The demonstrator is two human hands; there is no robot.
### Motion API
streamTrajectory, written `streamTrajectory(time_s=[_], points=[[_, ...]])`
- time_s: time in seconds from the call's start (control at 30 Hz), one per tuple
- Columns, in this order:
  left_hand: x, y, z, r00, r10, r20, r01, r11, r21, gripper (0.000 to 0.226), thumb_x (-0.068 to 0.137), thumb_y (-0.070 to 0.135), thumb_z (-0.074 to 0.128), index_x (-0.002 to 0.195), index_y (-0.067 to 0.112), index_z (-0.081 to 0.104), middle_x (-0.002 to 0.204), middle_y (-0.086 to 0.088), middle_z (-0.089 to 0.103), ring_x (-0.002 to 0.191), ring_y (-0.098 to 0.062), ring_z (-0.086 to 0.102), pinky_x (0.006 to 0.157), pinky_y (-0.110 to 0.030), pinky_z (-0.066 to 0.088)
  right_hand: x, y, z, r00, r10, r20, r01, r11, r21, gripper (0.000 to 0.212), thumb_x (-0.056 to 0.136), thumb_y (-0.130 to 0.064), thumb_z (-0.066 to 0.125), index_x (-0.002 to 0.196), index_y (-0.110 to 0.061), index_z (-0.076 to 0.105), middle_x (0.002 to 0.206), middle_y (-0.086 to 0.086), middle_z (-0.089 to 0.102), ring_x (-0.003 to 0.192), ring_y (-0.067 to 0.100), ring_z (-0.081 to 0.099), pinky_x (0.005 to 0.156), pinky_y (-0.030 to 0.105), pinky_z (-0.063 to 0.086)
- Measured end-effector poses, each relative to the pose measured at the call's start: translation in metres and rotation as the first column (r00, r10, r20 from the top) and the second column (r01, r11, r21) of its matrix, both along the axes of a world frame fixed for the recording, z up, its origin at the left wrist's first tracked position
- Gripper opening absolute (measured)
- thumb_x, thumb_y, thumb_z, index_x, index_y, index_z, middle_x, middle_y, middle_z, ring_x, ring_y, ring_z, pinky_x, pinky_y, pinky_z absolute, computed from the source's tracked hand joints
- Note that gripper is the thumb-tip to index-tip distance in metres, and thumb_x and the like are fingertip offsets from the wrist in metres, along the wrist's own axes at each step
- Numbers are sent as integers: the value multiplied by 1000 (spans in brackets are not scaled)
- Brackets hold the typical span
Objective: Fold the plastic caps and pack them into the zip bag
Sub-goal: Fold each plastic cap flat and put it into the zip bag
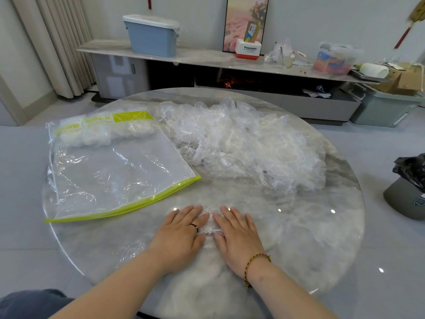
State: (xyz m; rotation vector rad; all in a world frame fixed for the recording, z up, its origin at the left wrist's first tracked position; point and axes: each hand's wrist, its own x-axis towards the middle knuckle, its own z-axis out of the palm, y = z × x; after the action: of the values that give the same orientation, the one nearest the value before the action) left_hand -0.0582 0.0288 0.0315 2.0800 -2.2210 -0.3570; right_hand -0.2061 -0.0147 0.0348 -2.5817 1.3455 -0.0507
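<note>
Both forearms reach forward over the surface point(299, 226), palms down. Your left hand point(181, 229) and right hand point(236, 233) lie flat side by side, fingers straight and slightly spread, gripping nothing. Between and under the inner fingers of both hands one clear plastic cap point(210, 223) is pressed flat against the surface; its edges are hard to make out. A ring point(194, 225) sits on a left finger and a beaded bracelet point(255, 263) on the right wrist. One zip bag point(115, 171), clear with a green zip strip, lies flat ahead and to the left of your left hand, the zip edge nearest that hand. Inside it, at the end farthest from your hands, sits a bunch of folded caps point(108, 132); number cannot be counted. Ahead of your right hand, just beside the bag, lies one loose pile of caps point(241, 143), crumpled and overlapping, too tangled to count.
</note>
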Motion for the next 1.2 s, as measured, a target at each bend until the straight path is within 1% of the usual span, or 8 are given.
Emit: streamTrajectory(time_s=[0.1, 0.27, 0.4, 0.5, 0.8, 0.93, 1.07, 1.2], points=[[10, -4, 10, 996, 45, -73, -48, 998, -35, 100, 59, 59, -16, 134, 34, 45, 145, 13, 33, 133, -8, 25, 104, -20, 19, -6, -3, 2, 985, 35, 169, 2, 977, -214, 48, 62, -29, 28, 98, -25, 60, 106, 3, 66, 110, 23, 49, 104, 26, 27], [27, -5, 14, 989, 133, -67, -136, 990, -38, 30, 95, 29, 38, 104, 17, 64, 115, 7, 54, 105, -12, 52, 85, -26, 44, -14, -4, 24, 957, 197, 214, -121, 939, -323, 29, 59, -23, 30, 43, -27, 54, 44, -17, 51, 61, 5, 49, 83, 21, 28], [29, -1, 12, 973, 208, -101, -209, 978, -7, 14, 90, 25, 47, 79, 28, 54, 88, 9, 49, 96, -14, 56, 73, -21, 40, -16, 1, 31, 984, 177, 20, -175, 980, -95, 64, 69, -33, 8, 98, -24, 65, 93, -9, 66, 105, 11, 49, 107, 29, 10], [25, 3, 9, 967, 226, -119, -225, 974, 15, 31, 91, 31, 49, 64, 30, 33, 72, 13, 41, 84, -12, 49, 67, -19, 34, -21, -7, 26, 992, 124, 34, -120, 988, -99, 45, 88, -19, 33, 133, -24, 39, 121, -7, 54, 124, 10, 36, 110, 24, 3], [18, 11, 24, 982, 167, -85, -177, 976, -129, 16, 90, 30, 53, 76, 32, 45, 90, 11, 51, 92, -11, 55, 62, -19, 32, -21, 24, 22, 922, 388, -16, -388, 917, -93, 39, 58, -51, 36, 80, -34, 62, 83, -19, 62, 96, 6, 47, 88, 21, 30], [15, 20, 16, 959, -217, -181, 169, 953, -251, 21, 49, 23, 55, 66, 32, 63, 80, 16, 61, 73, 2, 52, 69, -11, 35, -19, 22, 24, 938, 346, 1, -346, 938, 24, 37, 73, -32, 50, 106, -20, 62, 105, -7, 63, 101, 14, 58, 94, 24, 43], [7, 33, 11, 959, -243, -146, 222, 963, -151, 67, 56, 53, 26, 110, 30, 59, 116, 23, 52, 106, 4, 50, 86, -4, 30, -15, 20, 27, 951, 308, 7, -307, 948, 81, 44, 93, -17, 41, 137, -14, 34, 136, 1, 41, 125, 16, 35, 103, 22, 23], [-2, 28, 4, 973, -155, -171, 109, 962, -252, 31, 57, 48, 36, 66, 32, 61, 68, 23, 58, 66, 5, 53, 57, -5, 36, -14, 19, 24, 965, 240, 109, -252, 962, 109, 49, 91, -35, 46, 135, -17, 37, 129, -1, 48, 119, 15, 40, 96, 19, 29]])
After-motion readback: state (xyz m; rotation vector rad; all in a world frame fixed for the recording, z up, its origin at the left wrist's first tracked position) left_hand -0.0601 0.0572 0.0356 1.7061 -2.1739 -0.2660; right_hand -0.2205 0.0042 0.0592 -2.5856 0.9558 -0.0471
